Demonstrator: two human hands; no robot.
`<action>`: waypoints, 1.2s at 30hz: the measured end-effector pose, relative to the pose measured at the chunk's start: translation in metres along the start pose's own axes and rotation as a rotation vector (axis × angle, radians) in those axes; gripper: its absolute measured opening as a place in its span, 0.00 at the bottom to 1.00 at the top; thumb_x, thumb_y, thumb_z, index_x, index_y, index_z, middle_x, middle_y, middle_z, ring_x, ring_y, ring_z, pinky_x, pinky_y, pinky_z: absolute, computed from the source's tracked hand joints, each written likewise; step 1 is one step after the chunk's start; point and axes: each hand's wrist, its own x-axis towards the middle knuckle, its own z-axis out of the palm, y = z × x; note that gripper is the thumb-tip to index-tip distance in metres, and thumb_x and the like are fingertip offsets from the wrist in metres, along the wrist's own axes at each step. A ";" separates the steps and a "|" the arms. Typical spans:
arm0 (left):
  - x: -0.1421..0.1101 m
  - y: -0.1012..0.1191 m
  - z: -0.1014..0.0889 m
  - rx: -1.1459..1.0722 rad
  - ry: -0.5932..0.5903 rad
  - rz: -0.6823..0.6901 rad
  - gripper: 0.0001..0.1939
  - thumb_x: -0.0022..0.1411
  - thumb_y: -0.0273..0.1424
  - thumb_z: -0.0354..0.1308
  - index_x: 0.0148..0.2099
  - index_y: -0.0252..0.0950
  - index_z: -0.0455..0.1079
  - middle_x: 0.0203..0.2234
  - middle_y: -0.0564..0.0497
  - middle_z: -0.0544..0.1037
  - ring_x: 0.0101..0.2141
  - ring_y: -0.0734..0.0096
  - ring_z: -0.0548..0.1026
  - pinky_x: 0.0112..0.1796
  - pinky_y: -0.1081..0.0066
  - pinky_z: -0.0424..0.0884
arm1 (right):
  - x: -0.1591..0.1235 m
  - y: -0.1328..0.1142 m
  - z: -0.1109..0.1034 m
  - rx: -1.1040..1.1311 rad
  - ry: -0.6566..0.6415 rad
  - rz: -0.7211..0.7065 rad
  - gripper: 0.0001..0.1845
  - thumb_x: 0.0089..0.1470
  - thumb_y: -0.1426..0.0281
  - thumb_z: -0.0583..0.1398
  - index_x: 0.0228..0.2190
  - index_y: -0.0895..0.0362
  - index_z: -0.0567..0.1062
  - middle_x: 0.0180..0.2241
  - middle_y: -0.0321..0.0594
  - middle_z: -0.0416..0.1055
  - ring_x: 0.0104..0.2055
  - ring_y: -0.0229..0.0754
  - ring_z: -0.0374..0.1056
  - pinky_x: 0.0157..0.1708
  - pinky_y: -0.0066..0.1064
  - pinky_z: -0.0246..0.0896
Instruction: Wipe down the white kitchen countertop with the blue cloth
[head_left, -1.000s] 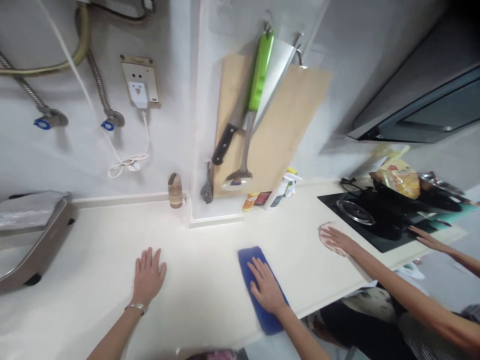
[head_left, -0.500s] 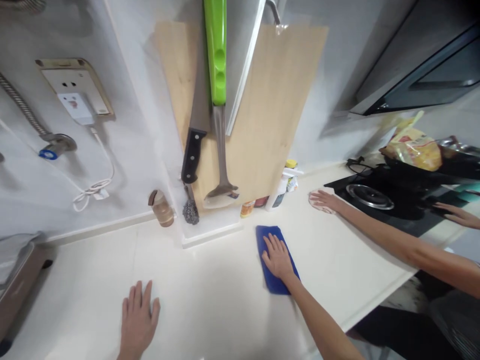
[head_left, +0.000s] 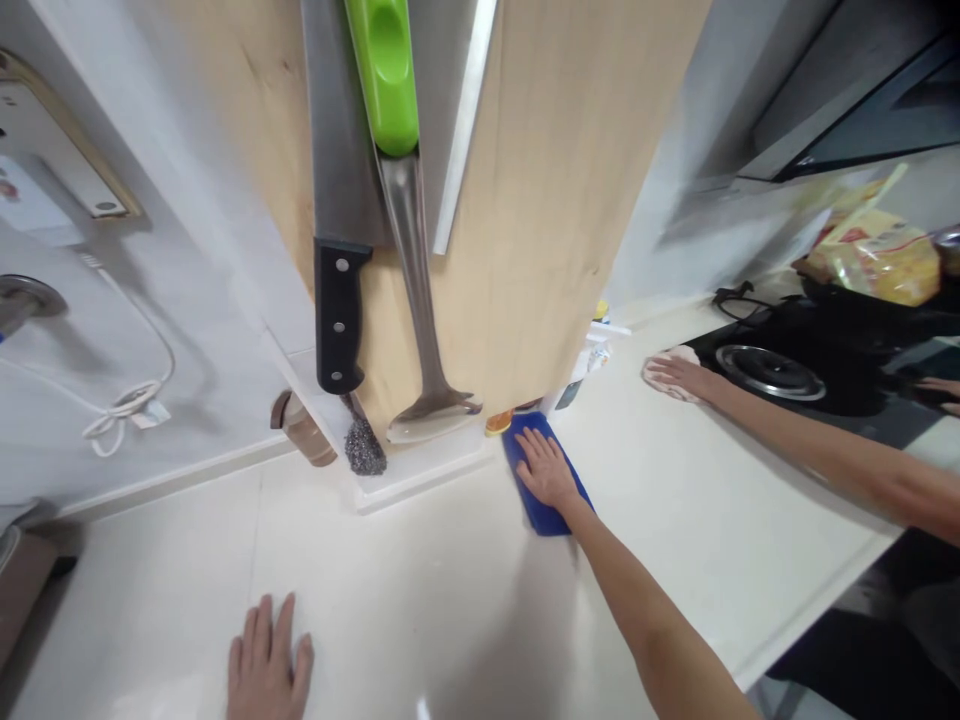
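Note:
My right hand (head_left: 546, 468) lies flat on a folded blue cloth (head_left: 553, 520), fingers stretched out and pressing it to the white countertop (head_left: 420, 560). The cloth's far end reaches the wall by the bottles. At the lower left, my left hand (head_left: 268, 660) rests palm down on the bare counter with its fingers slightly spread, holding nothing. Its wrist is cut off by the bottom edge of the view.
Ahead hang a wooden board (head_left: 540, 200), a black-handled knife (head_left: 339, 315) and a green-handled ladle (head_left: 420, 300), above a steel scourer (head_left: 365, 447). A brown bottle (head_left: 306, 432) stands left. A co-worker's hand (head_left: 679, 376) holds a pale cloth beside the black cooktop (head_left: 832, 370).
My right hand has slid the blue cloth forward, toward the wall. The view has moved closer to the hanging tools. My left hand stays flat on the counter.

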 end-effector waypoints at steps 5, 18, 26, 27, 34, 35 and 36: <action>-0.001 -0.003 0.002 0.001 -0.007 -0.017 0.35 0.68 0.42 0.44 0.74 0.43 0.45 0.72 0.40 0.50 0.70 0.47 0.48 0.65 0.40 0.52 | 0.016 0.003 0.008 0.006 0.017 0.035 0.33 0.62 0.63 0.46 0.65 0.60 0.60 0.69 0.46 0.54 0.71 0.50 0.47 0.69 0.48 0.42; 0.007 0.020 -0.021 -0.025 0.005 -0.063 0.30 0.70 0.41 0.41 0.69 0.34 0.59 0.68 0.33 0.57 0.69 0.46 0.50 0.65 0.42 0.52 | -0.072 0.018 -0.029 0.029 -0.070 -0.100 0.33 0.64 0.63 0.46 0.67 0.59 0.56 0.71 0.47 0.49 0.73 0.50 0.43 0.69 0.48 0.40; 0.009 0.034 -0.023 -0.099 0.008 -0.096 0.30 0.70 0.42 0.44 0.68 0.32 0.61 0.69 0.34 0.55 0.70 0.45 0.49 0.66 0.43 0.47 | -0.181 0.034 -0.071 -0.015 -0.175 -0.080 0.34 0.64 0.64 0.46 0.68 0.60 0.52 0.72 0.47 0.42 0.74 0.50 0.36 0.71 0.49 0.37; 0.008 0.035 -0.023 -0.107 0.013 -0.096 0.31 0.70 0.42 0.44 0.68 0.32 0.61 0.69 0.34 0.55 0.70 0.45 0.49 0.66 0.43 0.47 | -0.191 0.030 -0.075 -0.025 -0.179 -0.075 0.34 0.64 0.64 0.46 0.68 0.60 0.52 0.72 0.47 0.42 0.74 0.50 0.36 0.71 0.49 0.37; 0.006 0.035 -0.017 -0.148 0.011 -0.106 0.31 0.70 0.42 0.44 0.68 0.30 0.60 0.70 0.33 0.53 0.70 0.44 0.47 0.66 0.42 0.44 | -0.228 -0.019 -0.085 -0.051 -0.150 0.018 0.34 0.64 0.65 0.45 0.68 0.63 0.51 0.72 0.51 0.43 0.74 0.55 0.36 0.70 0.53 0.38; 0.006 0.035 -0.017 -0.153 0.010 -0.108 0.31 0.70 0.42 0.44 0.68 0.30 0.59 0.70 0.33 0.53 0.70 0.44 0.47 0.66 0.42 0.44 | -0.231 -0.028 -0.086 -0.049 -0.144 0.029 0.35 0.63 0.65 0.46 0.68 0.64 0.51 0.72 0.52 0.43 0.74 0.55 0.36 0.70 0.55 0.38; 0.005 0.035 -0.017 -0.158 0.008 -0.109 0.31 0.70 0.42 0.44 0.68 0.30 0.59 0.70 0.33 0.53 0.70 0.44 0.46 0.66 0.42 0.43 | -0.234 -0.038 -0.086 -0.045 -0.139 0.037 0.35 0.63 0.65 0.46 0.68 0.64 0.50 0.72 0.53 0.43 0.74 0.56 0.36 0.70 0.56 0.38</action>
